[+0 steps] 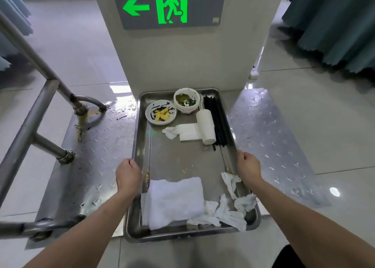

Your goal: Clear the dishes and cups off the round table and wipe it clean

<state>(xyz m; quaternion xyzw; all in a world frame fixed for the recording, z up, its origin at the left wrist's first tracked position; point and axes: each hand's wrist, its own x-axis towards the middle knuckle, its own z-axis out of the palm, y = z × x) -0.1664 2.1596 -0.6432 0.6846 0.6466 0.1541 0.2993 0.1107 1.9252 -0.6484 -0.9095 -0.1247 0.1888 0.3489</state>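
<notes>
I carry a steel tray (182, 160) in front of me. My left hand (128, 175) grips its left rim and my right hand (249, 167) grips its right rim. At the far end sit a white plate (161, 112) with yellow scraps, a white bowl (186, 100) with green leftovers, a stack of white paper cups (206, 126) lying on its side, black chopsticks (216, 118) and a folded napkin (188, 131). A white cloth (174, 200) lies at the near end beside crumpled used tissues (231, 207).
A white pillar (178, 56) with a green exit sign (170, 5) stands straight ahead. A metal platform trolley (93, 156) lies under the tray, its handle frame (30, 113) at the left. Teal curtains (334, 24) hang at the right. Glossy floor tiles surround it.
</notes>
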